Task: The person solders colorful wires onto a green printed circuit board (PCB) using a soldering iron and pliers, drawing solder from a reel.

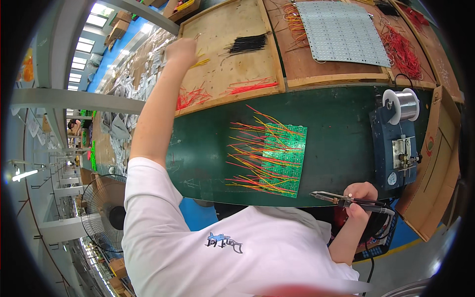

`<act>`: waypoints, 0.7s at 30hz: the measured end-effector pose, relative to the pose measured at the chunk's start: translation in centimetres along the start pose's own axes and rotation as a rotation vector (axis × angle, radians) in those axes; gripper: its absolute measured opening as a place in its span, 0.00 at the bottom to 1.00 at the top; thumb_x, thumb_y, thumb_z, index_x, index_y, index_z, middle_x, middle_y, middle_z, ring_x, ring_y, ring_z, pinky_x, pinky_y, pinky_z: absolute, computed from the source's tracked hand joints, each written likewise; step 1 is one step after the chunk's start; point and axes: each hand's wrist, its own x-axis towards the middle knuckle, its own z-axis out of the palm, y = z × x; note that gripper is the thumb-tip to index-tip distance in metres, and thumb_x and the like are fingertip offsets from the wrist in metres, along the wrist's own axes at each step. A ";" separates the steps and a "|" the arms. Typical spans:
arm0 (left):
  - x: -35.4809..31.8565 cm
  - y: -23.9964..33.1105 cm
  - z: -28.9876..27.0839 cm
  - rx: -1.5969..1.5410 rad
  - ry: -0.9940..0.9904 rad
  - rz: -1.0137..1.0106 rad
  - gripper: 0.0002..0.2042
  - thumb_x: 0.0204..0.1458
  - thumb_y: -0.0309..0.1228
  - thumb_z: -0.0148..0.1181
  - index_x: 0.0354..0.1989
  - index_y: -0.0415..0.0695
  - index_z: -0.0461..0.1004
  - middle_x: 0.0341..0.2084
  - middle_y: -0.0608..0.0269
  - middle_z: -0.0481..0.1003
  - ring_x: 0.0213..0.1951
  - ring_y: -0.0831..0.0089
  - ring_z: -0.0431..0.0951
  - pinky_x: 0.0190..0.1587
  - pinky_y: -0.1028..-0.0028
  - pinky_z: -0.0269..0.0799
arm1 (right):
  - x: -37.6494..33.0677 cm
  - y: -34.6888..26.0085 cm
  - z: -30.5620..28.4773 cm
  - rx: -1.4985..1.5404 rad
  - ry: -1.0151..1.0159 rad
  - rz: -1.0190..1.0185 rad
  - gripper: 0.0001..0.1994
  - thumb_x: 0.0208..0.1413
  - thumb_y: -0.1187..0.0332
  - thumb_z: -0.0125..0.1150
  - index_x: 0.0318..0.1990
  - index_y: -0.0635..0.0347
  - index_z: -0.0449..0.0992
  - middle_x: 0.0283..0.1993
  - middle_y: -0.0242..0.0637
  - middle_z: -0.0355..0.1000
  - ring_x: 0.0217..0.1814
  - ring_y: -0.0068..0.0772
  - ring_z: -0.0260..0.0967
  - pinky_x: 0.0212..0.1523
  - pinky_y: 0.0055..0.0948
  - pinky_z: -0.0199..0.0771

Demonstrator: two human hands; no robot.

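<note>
Left hand (182, 51) is way out far over the wooden tray (232, 29), pinching yellow wires (200, 63). Right hand (359, 193) grips a soldering iron (341, 200) near the green circuit board (283, 161).

Soldering iron (346, 200) gripped near bench edge, tip pointing left; yellow wires (200, 63) on wooden tray, pinched.

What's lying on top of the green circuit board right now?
Red and yellow wires lie fanned across the green circuit board, their ends sticking out left over the dark green table. Where they join the board is hidden under the wires.
</note>
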 end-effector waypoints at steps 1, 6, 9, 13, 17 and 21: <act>-0.1 2.2 -1.2 -0.087 0.014 0.014 0.12 0.52 0.40 0.66 0.41 0.48 0.81 0.42 0.60 0.81 0.50 0.60 0.79 0.50 0.62 0.75 | 0.0 0.0 -0.1 0.017 -0.023 0.017 0.15 0.42 0.71 0.71 0.28 0.58 0.66 0.24 0.33 0.66 0.20 0.22 0.58 0.21 0.22 0.53; 2.4 9.2 1.7 -0.562 0.394 0.526 0.11 0.48 0.38 0.68 0.38 0.48 0.80 0.39 0.59 0.80 0.46 0.59 0.79 0.47 0.62 0.75 | 0.6 0.0 0.3 0.028 0.006 0.012 0.15 0.42 0.71 0.71 0.28 0.58 0.66 0.25 0.35 0.67 0.20 0.21 0.59 0.20 0.21 0.55; 3.3 10.0 2.3 -0.599 0.429 0.495 0.08 0.48 0.36 0.67 0.35 0.48 0.80 0.35 0.59 0.80 0.43 0.58 0.79 0.46 0.61 0.74 | 0.4 0.2 0.1 0.021 0.023 0.008 0.14 0.43 0.71 0.71 0.28 0.58 0.66 0.25 0.36 0.68 0.21 0.21 0.59 0.21 0.20 0.56; 3.8 9.5 2.8 -0.533 0.547 0.541 0.06 0.48 0.34 0.66 0.33 0.48 0.81 0.31 0.60 0.79 0.40 0.57 0.79 0.44 0.60 0.74 | -0.1 -0.3 0.6 -0.013 0.104 0.040 0.16 0.41 0.67 0.72 0.25 0.59 0.66 0.24 0.38 0.68 0.20 0.23 0.62 0.19 0.22 0.61; 3.6 8.4 2.6 -0.655 0.679 0.492 0.04 0.49 0.31 0.64 0.32 0.46 0.80 0.31 0.56 0.80 0.37 0.54 0.79 0.40 0.60 0.74 | -0.6 -0.4 0.6 0.013 0.117 0.080 0.17 0.40 0.67 0.72 0.23 0.58 0.65 0.25 0.38 0.68 0.20 0.24 0.61 0.20 0.22 0.61; 4.5 -0.8 4.5 -0.425 1.002 0.199 0.06 0.58 0.32 0.59 0.37 0.45 0.80 0.30 0.52 0.80 0.34 0.57 0.81 0.37 0.65 0.73 | -0.5 0.6 -0.4 0.088 0.067 0.031 0.16 0.42 0.70 0.69 0.31 0.57 0.64 0.29 0.37 0.67 0.29 0.29 0.64 0.31 0.28 0.65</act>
